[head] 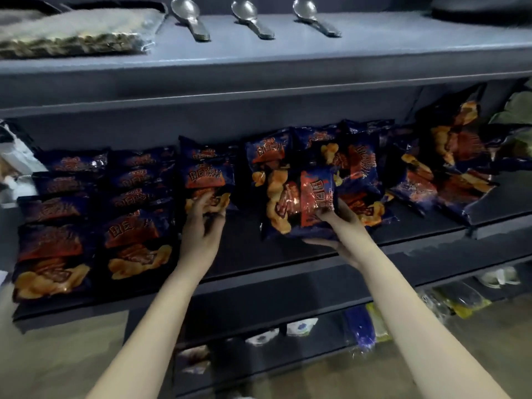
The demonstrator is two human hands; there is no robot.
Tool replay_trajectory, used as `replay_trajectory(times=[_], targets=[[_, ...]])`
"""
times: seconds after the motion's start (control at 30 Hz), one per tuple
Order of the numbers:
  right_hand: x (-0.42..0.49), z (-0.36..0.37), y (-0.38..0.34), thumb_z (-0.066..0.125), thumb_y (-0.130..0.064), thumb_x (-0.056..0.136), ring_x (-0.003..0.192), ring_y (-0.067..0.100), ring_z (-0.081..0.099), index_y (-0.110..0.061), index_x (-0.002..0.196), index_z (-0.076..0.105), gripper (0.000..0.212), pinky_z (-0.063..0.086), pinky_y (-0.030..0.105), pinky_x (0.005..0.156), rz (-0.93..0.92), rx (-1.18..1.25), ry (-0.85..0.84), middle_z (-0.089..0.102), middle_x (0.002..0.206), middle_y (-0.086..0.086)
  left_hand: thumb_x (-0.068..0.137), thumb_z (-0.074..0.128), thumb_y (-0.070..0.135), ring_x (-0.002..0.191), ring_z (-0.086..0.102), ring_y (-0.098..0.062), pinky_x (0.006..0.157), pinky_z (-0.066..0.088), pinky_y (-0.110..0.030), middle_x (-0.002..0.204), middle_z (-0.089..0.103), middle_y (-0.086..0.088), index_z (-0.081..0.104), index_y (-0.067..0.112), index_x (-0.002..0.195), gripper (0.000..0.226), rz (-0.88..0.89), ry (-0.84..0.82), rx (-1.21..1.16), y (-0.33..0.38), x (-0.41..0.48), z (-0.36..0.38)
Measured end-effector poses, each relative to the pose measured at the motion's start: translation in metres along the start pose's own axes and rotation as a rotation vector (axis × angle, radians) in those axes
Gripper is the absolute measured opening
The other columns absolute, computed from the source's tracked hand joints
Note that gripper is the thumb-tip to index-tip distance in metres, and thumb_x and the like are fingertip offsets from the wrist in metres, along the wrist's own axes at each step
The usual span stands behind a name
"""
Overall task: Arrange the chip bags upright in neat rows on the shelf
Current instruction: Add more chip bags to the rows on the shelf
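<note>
Chip bags filled the dark middle shelf [288, 249] from one end to the other, all dark blue with orange-red labels and pictures of golden chips. On the left stood two neat rows [95, 214] running front to back, each bag upright with its label at the top and its long axis vertical, the fronts facing outward and each bag overlapping the one behind it. Just right of these rows, a third row [205, 174] held only a few upright bags set further back. The left hand [203, 223] reached to the lowest part of the front bag in that row, fingers curled onto its bottom edge in a light grip. The right hand [338, 228] gripped one bag [302, 203] from below and from its right side, thumb under the bottom edge and fingers pressed on the front; this bag was turned sideways, its printed characters running down the right half and its long axis lying roughly level. Behind and beside it lay a loose heap of bags [339, 156], tilted and overlapping at mixed angles. Further right, more bags [449, 168] leaned and sprawled, some on their sides, some slanting against the shelf back. On the shelf above lay three metal spoons [253, 21], handles pointing forward, and a flat clear packet [77, 33] at the left. Small packaged goods [359, 326] sat on the lower shelf.
</note>
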State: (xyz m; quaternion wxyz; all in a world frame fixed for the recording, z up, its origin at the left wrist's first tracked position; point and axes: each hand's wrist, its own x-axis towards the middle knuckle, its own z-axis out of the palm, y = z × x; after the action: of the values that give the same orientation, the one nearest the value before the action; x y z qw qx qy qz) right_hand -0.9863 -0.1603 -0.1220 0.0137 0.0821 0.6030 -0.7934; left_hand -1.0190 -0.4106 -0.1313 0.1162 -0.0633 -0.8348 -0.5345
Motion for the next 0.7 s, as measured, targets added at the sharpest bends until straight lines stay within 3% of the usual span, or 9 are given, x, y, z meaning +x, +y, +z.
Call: replay_trajectory(times=[0.07, 0.13, 0.2, 0.27, 0.33, 0.43, 0.53, 0.6, 0.7], targets=[[-0.01, -0.002, -0.006, 0.054, -0.008, 0.092, 0.099, 0.024, 0.066, -0.022, 0.119, 0.052, 0.03, 0.059, 0.039, 0.074, 0.008, -0.039, -0.125, 0.064, 0.115, 0.007, 0.095, 0.048, 0.021, 0.116, 0.046, -0.001, 0.093, 0.034, -0.005, 0.134, 0.044, 0.007, 0.037, 0.022, 0.136, 0.043, -0.031, -0.019, -0.114, 0.025, -0.006, -0.008], [-0.018, -0.005, -0.007, 0.061, -0.008, 0.088, 0.099, 0.017, 0.067, -0.024, 0.118, 0.052, 0.035, 0.057, 0.035, 0.08, 0.021, -0.09, -0.238, 0.066, 0.112, 0.002, 0.093, 0.051, 0.028, 0.121, 0.045, -0.005, 0.103, 0.036, -0.021, 0.134, 0.046, 0.009, 0.041, 0.031, 0.13, 0.038, -0.007, -0.084, -0.069, 0.04, -0.012, -0.014], [-0.023, -0.009, -0.003, 0.074, -0.017, 0.078, 0.11, 0.014, 0.062, -0.025, 0.125, 0.049, 0.053, 0.051, 0.036, 0.094, 0.011, -0.296, -0.334, 0.063, 0.122, -0.001, 0.087, 0.056, 0.042, 0.122, 0.046, -0.003, 0.107, 0.036, -0.033, 0.13, 0.051, 0.015, 0.047, 0.039, 0.123, 0.037, 0.016, -0.169, -0.014, 0.049, -0.021, -0.019], [-0.028, -0.007, 0.0, 0.079, -0.019, 0.074, 0.115, 0.012, 0.058, -0.024, 0.131, 0.044, 0.067, 0.048, 0.033, 0.098, 0.014, -0.496, -0.43, 0.059, 0.128, -0.002, 0.075, 0.059, 0.061, 0.12, 0.048, 0.0, 0.107, 0.037, -0.033, 0.126, 0.054, 0.019, 0.049, 0.047, 0.117, 0.046, -0.021, -0.243, 0.019, 0.057, -0.036, -0.022], [-0.032, -0.002, 0.001, 0.078, -0.012, 0.074, 0.109, 0.009, 0.061, -0.024, 0.131, 0.045, 0.066, 0.05, 0.024, 0.091, 0.009, -0.567, -0.559, 0.062, 0.123, -0.002, 0.06, 0.06, 0.073, 0.117, 0.05, 0.003, 0.103, 0.039, -0.029, 0.125, 0.054, 0.021, 0.046, 0.055, 0.113, 0.058, -0.114, -0.313, 0.098, 0.063, -0.055, -0.024], [-0.038, 0.01, -0.004, 0.078, -0.009, 0.074, 0.102, 0.006, 0.064, -0.027, 0.127, 0.048, 0.063, 0.052, 0.019, 0.084, -0.018, -0.608, -0.704, 0.064, 0.117, -0.005, 0.057, 0.075, 0.063, 0.102, 0.058, 0.007, 0.092, 0.044, -0.025, 0.108, 0.062, 0.027, 0.047, 0.056, 0.105, 0.057, -0.261, -0.404, 0.114, 0.068, -0.086, -0.026], [-0.04, 0.022, -0.003, 0.076, -0.016, 0.077, 0.099, 0.013, 0.067, -0.03, 0.126, 0.052, 0.057, 0.057, 0.03, 0.082, -0.024, -0.54, -0.677, 0.065, 0.115, 0.001, 0.07, 0.077, 0.036, 0.088, 0.065, 0.003, 0.082, 0.047, -0.024, 0.092, 0.07, 0.022, 0.056, 0.042, 0.1, 0.037, -0.342, -0.34, 0.007, 0.064, -0.115, -0.023], [-0.041, 0.027, 0.003, 0.071, -0.021, 0.082, 0.095, 0.02, 0.068, -0.032, 0.123, 0.053, 0.046, 0.059, 0.038, 0.077, 0.029, -0.368, -0.561, 0.065, 0.113, 0.008, 0.073, 0.076, 0.031, 0.091, 0.065, -0.001, 0.081, 0.05, -0.026, 0.095, 0.07, 0.017, 0.057, 0.04, 0.099, 0.033, -0.37, -0.202, -0.041, 0.057, -0.13, -0.02], [-0.048, 0.029, 0.021, 0.063, -0.027, 0.085, 0.087, 0.022, 0.069, -0.027, 0.122, 0.048, 0.04, 0.057, 0.035, 0.069, 0.135, -0.076, -0.487, 0.066, 0.11, 0.009, 0.073, 0.076, 0.029, 0.094, 0.065, -0.007, 0.082, 0.051, -0.028, 0.099, 0.069, 0.012, 0.058, 0.035, 0.1, 0.033, -0.395, -0.022, -0.123, 0.047, -0.143, -0.016]])
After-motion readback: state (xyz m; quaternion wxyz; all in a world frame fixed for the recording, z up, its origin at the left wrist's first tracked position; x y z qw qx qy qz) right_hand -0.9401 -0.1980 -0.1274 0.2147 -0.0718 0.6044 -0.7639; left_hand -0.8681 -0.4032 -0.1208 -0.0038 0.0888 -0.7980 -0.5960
